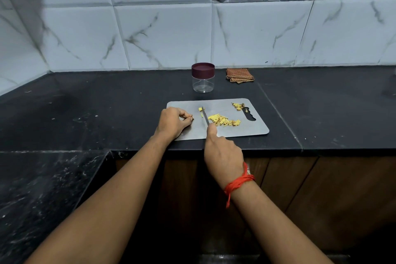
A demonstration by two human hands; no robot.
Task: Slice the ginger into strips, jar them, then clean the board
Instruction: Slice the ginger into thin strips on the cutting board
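**A:** Obs.: left hand (171,122) curled, pinching a small ginger bit (192,117) at the board's (252,129) left end. Right hand (222,156) wrapped round the knife (205,115) handle, blade pointing far.

**B:** Where is the rest of the ginger?

**A:** Strips (222,121) are piled mid-board, just right of the blade. One chunk (200,109) lies by the tip, and trimmings (238,105) at the far right.

**B:** Handling?

**A:** Judged: strips are light, damp and limp, and likely to cling to the board. Scoop them with the blade rather than pinch. The remaining bit is small and firm, so fingertips sit close to the edge.

**B:** Jar?

**A:** The jar (203,78) stands on the desk (107,103) beyond the board, lid on, with a cloth (239,75) to its right. It probably weighs little, so grip the body and twist the lid.
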